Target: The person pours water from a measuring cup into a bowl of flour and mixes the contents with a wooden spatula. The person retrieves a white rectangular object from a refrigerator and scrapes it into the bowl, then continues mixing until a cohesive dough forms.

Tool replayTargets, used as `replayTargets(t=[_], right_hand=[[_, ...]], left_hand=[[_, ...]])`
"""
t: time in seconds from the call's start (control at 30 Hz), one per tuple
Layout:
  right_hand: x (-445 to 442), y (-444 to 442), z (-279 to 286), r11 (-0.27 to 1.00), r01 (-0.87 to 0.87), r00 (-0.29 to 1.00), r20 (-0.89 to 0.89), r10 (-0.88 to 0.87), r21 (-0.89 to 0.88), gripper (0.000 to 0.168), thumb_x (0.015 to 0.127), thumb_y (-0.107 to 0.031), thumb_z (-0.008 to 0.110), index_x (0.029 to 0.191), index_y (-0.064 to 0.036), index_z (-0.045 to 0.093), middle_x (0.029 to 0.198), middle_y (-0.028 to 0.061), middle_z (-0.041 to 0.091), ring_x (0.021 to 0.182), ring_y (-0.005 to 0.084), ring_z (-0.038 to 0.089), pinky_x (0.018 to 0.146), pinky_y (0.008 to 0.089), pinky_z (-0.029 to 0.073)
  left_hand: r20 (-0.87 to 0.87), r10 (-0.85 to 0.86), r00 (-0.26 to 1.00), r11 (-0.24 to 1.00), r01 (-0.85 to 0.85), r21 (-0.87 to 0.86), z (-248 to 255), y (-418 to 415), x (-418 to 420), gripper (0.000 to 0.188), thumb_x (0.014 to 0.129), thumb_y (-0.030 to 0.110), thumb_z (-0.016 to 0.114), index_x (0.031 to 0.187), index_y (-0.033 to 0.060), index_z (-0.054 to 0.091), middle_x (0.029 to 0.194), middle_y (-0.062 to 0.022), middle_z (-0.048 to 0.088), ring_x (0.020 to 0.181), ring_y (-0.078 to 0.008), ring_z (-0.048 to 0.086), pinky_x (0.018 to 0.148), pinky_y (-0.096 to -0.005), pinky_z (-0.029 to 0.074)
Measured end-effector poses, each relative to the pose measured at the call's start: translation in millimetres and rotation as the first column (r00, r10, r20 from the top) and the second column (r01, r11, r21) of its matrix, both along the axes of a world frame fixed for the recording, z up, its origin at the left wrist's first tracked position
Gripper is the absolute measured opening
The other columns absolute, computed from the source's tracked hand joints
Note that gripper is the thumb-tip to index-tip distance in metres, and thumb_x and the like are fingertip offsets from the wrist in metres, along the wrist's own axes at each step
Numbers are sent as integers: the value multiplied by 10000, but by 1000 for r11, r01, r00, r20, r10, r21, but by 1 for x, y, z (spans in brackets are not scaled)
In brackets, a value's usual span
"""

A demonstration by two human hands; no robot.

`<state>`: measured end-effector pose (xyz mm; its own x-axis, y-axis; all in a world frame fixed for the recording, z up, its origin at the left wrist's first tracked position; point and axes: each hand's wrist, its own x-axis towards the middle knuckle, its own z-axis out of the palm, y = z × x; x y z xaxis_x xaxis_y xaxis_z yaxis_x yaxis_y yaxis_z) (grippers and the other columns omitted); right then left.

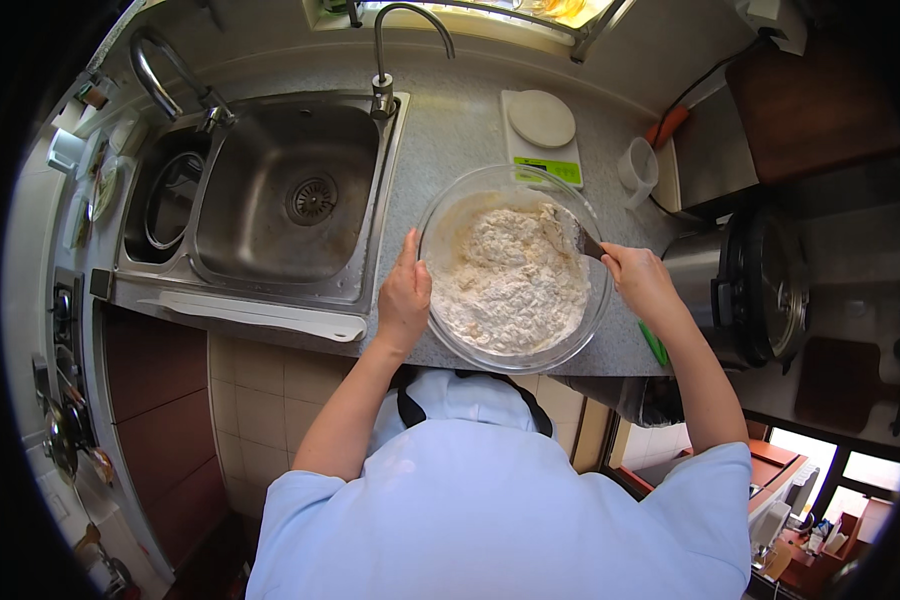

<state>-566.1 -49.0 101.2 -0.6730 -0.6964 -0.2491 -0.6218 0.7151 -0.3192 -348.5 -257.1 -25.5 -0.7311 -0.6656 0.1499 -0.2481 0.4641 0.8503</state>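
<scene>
A large clear glass bowl [598,315] stands at the counter's front edge, in front of my body. It holds a shaggy mix of flour and dough [521,274], with dry white flour towards the near side. My left hand [405,292] grips the bowl's left rim, palm against the outer wall. My right hand [640,276] is closed around the handle of a spatula [589,244] at the right rim. The spatula's blade reaches inside the bowl, smeared with dough and touching the mix near the upper right wall; its tip is partly hidden by dough.
Behind the bowl lies a white kitchen scale [544,139]. A clear plastic measuring cup [637,165] stands right of it. A stainless steel sink [285,202] with faucets is at left. A pressure cooker [742,289] and a green-handled item [653,343] are near my right arm.
</scene>
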Motion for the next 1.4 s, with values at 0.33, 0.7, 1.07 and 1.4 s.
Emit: replayTargets(t=[0.33,0.7,1.07,1.4], right_hand=[[16,-53,-59,901,-393,920,-87,383,-182,310,874,-173,557,1182,-167,592,790,127,617,685,287,620,617,386,494],[69,14,-3,803,-588,761,-270,590,100,429,803,-95,576,1221,-190,565,713,59,513,608,192,581,531,310,477],[54,32,29,991,130,991,29,-131,21,240,899,-118,487,1103,-31,580,881,254,599,832,407,584,714,450,461],[28,-6,-41,983,44,998,-45,-53,-177,270,892,-107,467,1131,-29,564,866,228,626,817,396,602,719,466,471]], left_hand=[[-50,-30,998,999,29,-25,-4,-3,2,463,924,114,408,1360,-24,335,1273,-236,495,1118,-372,526,904,-385,442],[28,86,996,978,-90,189,8,32,18,546,900,94,391,1401,-18,205,1316,-272,425,1037,-397,554,833,-404,466],[93,-16,995,985,0,171,0,-6,26,504,910,173,481,1348,-29,337,1322,-218,455,1030,-301,591,820,-350,485],[51,-216,975,973,219,-74,4,-55,-33,391,919,37,443,1308,0,431,1179,-151,602,1089,-261,584,892,-310,458]])
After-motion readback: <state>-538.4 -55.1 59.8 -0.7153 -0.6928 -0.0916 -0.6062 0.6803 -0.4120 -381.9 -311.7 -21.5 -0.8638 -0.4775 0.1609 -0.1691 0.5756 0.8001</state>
